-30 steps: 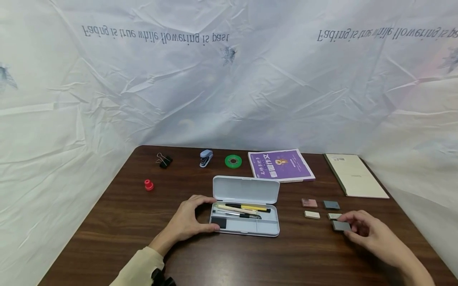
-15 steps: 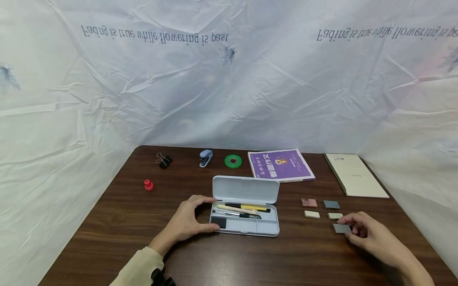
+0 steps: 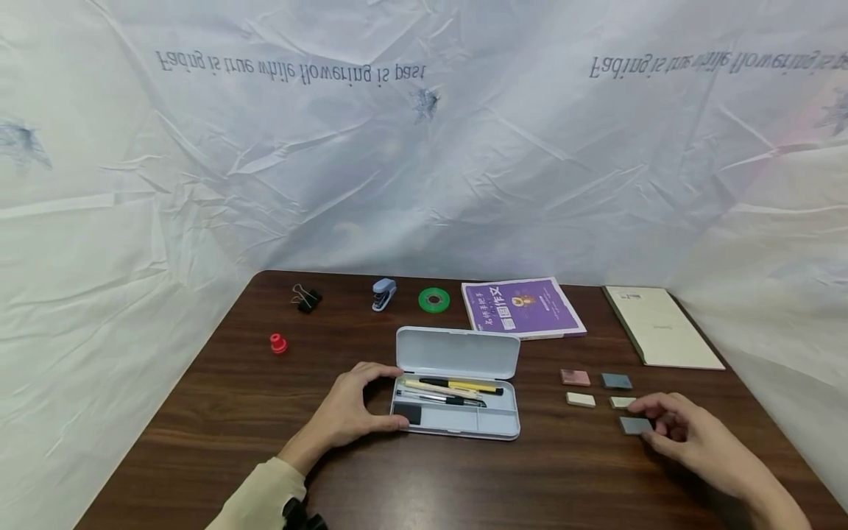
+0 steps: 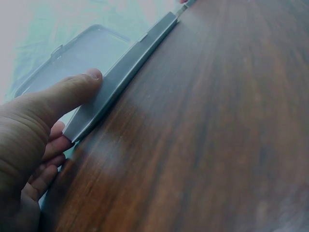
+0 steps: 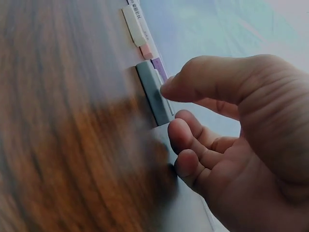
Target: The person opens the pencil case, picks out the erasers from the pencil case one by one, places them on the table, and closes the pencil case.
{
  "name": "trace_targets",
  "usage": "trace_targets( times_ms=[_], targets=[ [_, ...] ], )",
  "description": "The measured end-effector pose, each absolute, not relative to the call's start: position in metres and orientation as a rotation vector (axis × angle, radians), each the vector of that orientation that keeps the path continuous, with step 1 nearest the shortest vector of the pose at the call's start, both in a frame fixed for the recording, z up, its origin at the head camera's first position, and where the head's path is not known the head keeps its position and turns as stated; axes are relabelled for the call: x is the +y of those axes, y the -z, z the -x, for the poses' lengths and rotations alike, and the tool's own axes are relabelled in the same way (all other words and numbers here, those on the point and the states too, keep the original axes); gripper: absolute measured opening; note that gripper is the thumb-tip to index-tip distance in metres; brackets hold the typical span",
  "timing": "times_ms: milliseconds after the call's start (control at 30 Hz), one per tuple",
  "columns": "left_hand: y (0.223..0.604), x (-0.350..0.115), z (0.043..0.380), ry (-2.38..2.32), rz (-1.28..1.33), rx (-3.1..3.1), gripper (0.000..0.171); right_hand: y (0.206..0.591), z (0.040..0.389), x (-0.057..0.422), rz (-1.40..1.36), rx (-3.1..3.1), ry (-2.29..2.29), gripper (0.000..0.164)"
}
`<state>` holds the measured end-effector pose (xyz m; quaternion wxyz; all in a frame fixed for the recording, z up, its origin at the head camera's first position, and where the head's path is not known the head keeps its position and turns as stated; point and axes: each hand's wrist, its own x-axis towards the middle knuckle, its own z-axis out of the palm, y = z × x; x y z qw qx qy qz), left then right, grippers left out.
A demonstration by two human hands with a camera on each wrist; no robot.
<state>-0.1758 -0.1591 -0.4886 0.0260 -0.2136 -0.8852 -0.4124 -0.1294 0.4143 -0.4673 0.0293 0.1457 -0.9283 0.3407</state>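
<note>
My left hand [image 3: 347,408] grips the left end of a pale pencil case [image 3: 450,433], thumb at its front edge and fingers behind. The lid stands up; inside lie several pens and pencils [image 3: 450,400] and a black block [image 3: 406,412] beside my thumb. At the right, a grey eraser [image 3: 636,426] lies flat on the table. My right hand [image 3: 689,438] is around its right end, thumb and index finger loosely spread; in the right wrist view the thumb overlaps the upper edge of the grey eraser [image 5: 153,94]. A white eraser [image 3: 621,403] is partly behind the index finger.
Nearby lie another white eraser [image 3: 581,400], a pink block [image 3: 575,377] and a blue-grey block [image 3: 616,380]. Further back are a purple book [image 3: 530,309], a cream notebook [image 3: 665,327], a green disc [image 3: 433,299], a stapler [image 3: 383,294], a binder clip [image 3: 306,299] and a red cap [image 3: 277,344].
The grey eraser has come slightly toward me, away from the white one, and now lies flat. My right fingers have loosened around it. The left hand has stayed on the pencil case.
</note>
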Motion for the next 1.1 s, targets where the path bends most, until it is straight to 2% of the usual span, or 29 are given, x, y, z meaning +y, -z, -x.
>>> trace_targets(
  times_ms=[267, 567, 1100],
  targets=[
    [0.488, -0.158, 0.176, 1.272, 0.662, -2.733, 0.076, 0.455, 0.131, 0.405, -0.389, -2.807, -0.986, 0.046],
    [0.486, -0.158, 0.175, 1.277, 0.652, -2.734, 0.075, 0.427, 0.142, 0.378, -0.463, -2.757, -1.105, 0.042],
    [0.488, -0.158, 0.174, 1.271, 0.646, -2.74, 0.076, 0.393, 0.169, 0.31, -0.807, -2.693, -1.207, 0.04]
  ],
)
